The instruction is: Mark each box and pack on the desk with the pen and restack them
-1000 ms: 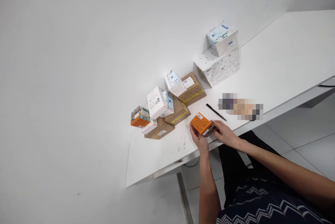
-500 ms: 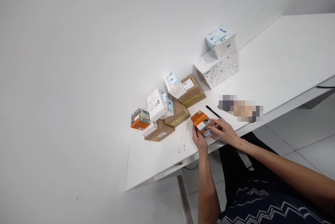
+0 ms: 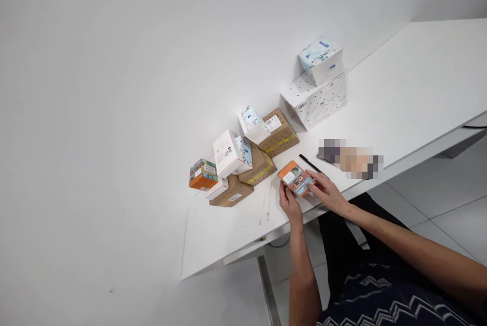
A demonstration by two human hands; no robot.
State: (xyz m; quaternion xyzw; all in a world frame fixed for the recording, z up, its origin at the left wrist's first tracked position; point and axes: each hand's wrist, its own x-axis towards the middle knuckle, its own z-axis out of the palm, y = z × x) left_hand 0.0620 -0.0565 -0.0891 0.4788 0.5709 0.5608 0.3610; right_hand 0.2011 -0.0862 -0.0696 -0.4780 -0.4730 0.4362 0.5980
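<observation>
Between my two hands is a small orange box (image 3: 294, 177), its printed side with pictures and a white patch facing up. My left hand (image 3: 290, 203) grips its near left edge, fingers partly hidden beneath. On the right side my right hand (image 3: 323, 190) holds it, thumb on the printed face. A black pen (image 3: 310, 163) lies on the table just beyond the box. Farther right on the tabletop is a pixelated item (image 3: 348, 159) whose kind I cannot make out.
Along the wall stand several brown cartons (image 3: 279, 133) with smaller boxes on top, among them a white box (image 3: 227, 153) and another orange box (image 3: 203, 174). A white dotted carton (image 3: 315, 100) carries a light-blue pack (image 3: 321, 59). The white table (image 3: 411, 92) extends right.
The orange box has turned in my hands, from its plain orange, barcoded side up to its picture side up. The boxes by the wall and the pen stay in place.
</observation>
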